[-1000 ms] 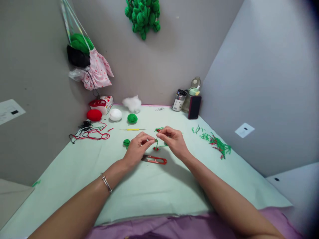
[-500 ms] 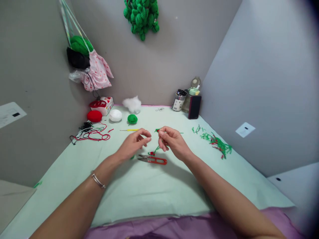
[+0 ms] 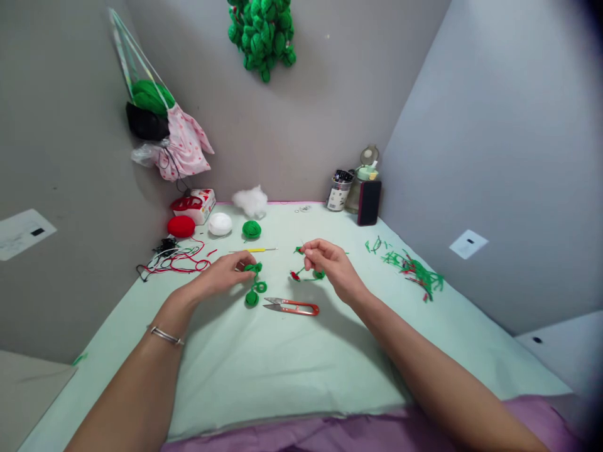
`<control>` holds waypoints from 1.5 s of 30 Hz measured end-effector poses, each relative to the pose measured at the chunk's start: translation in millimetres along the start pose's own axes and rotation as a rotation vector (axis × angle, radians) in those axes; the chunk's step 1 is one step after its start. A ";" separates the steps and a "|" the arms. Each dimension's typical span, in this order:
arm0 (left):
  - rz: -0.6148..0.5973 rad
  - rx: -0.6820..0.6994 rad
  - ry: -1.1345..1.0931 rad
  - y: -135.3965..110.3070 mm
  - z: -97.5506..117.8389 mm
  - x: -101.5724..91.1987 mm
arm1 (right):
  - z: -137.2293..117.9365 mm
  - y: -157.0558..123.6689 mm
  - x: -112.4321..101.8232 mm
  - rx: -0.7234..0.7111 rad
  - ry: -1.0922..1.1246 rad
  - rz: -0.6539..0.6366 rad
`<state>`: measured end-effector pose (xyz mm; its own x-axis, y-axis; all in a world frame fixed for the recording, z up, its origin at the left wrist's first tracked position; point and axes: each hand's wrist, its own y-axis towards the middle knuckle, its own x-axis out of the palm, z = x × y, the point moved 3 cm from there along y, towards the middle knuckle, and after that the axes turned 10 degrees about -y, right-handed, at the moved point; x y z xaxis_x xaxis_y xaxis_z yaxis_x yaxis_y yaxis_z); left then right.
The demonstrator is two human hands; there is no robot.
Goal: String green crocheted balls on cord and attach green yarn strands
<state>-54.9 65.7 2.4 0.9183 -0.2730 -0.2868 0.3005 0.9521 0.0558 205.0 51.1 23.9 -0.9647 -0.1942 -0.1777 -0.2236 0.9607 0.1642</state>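
My left hand (image 3: 225, 275) reaches over the pale green table cover (image 3: 282, 364), its fingertips closed on a small green crocheted piece (image 3: 253, 269). Two more green crocheted pieces (image 3: 254, 294) lie just below it. My right hand (image 3: 330, 263) is pinched on a thin green strand with a red bead end (image 3: 296, 275), held a little above the table. Red-handled thread snips (image 3: 292, 306) lie flat between and below both hands.
A yellow-handled crochet hook (image 3: 253, 250) lies behind the hands. Red (image 3: 181, 226), white (image 3: 220, 223) and green (image 3: 251, 230) yarn balls, stuffing (image 3: 250, 199) and a tangle of cords (image 3: 172, 258) sit at back left. A cup, bottle and phone (image 3: 368, 202) stand back right. Green yarn scraps (image 3: 414, 270) lie right.
My left hand let go of the strand and moved left and down to the green crocheted pieces. My right hand kept the strand and stayed roughly in place.
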 end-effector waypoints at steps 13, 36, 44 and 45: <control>-0.284 -0.040 -0.643 -11.2 40.1 54.3 | -8.8 -6.8 6.1 -0.020 0.109 -0.033; -0.188 -0.017 -0.546 -9.7 35.5 64.6 | -13.2 -8.8 0.0 -0.051 0.030 -0.027; -0.268 -0.070 -0.683 -11.7 34.5 79.8 | -12.4 -8.7 1.3 -0.028 0.028 0.001; -0.264 -0.079 -0.682 -12.0 34.9 81.1 | -11.6 -8.3 0.8 -0.033 0.032 0.002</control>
<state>25.0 27.3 11.9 0.7819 -0.4951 0.3789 0.5381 0.8429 -0.0090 204.5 40.7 33.6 -0.9690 -0.1989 -0.1467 -0.2257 0.9541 0.1968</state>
